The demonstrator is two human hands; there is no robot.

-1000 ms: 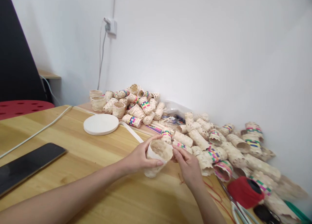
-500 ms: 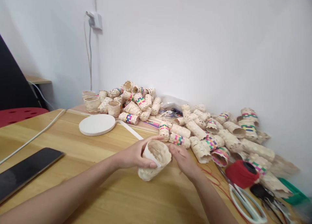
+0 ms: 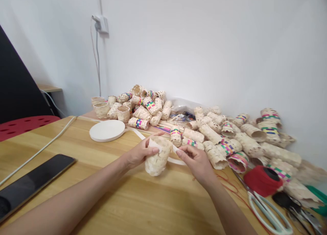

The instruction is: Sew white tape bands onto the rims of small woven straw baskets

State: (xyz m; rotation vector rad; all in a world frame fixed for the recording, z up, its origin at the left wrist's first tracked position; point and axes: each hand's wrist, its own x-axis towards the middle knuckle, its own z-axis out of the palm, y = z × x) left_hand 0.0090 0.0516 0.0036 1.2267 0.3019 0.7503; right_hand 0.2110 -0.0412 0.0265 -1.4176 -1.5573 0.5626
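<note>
Pale wooden tabletop [image 3: 109,207] lies beneath both hands. The left hand [image 3: 139,154], the nearer, curls around the woven cylindrical basket [image 3: 157,161] to its right, raised, long axis nearly upright, top leaning right; the right hand [image 3: 195,161], just beside its rim, pinches a flat white strip [image 3: 175,149].

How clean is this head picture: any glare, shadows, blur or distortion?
Head view: bright light, with the wall palest around its middle; head view: faint, soft-edged shadows on the table; head view: the woven cup in the left hand slightly soft; head view: the red spool, lower right, blurred.
</note>
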